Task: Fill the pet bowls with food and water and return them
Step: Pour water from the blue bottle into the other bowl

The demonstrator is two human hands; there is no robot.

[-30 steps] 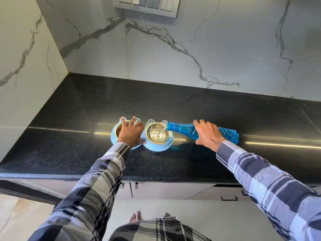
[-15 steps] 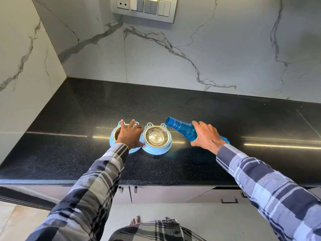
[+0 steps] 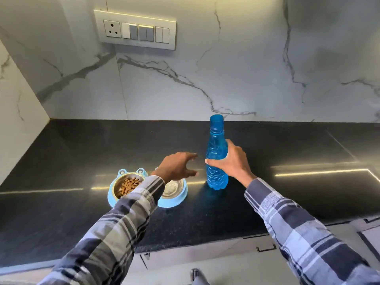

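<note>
A light blue double pet bowl stand (image 3: pixel 173 199) sits on the black counter (image 3: pixel 82 153). Its left steel bowl (image 3: pixel 128 185) holds brown kibble. The right steel bowl (image 3: pixel 174 187) is partly hidden by my left arm, so its contents are unclear. My right hand (image 3: pixel 232 161) grips a blue plastic bottle (image 3: pixel 216 153) standing upright on the counter, just right of the bowls, with no cap on it. My left hand (image 3: pixel 177 165) hovers above the right bowl with fingers stretched toward the bottle, holding nothing.
Marble walls meet at the back left corner. A switch panel (image 3: pixel 135 29) is mounted on the back wall. Cabinet drawers (image 3: pixel 205 251) lie below the counter's front edge. Counter extends far to the right.
The bottle went from tilted over the right bowl to upright on the counter. My left hand lifted off the left bowl and moved right toward the bottle.
</note>
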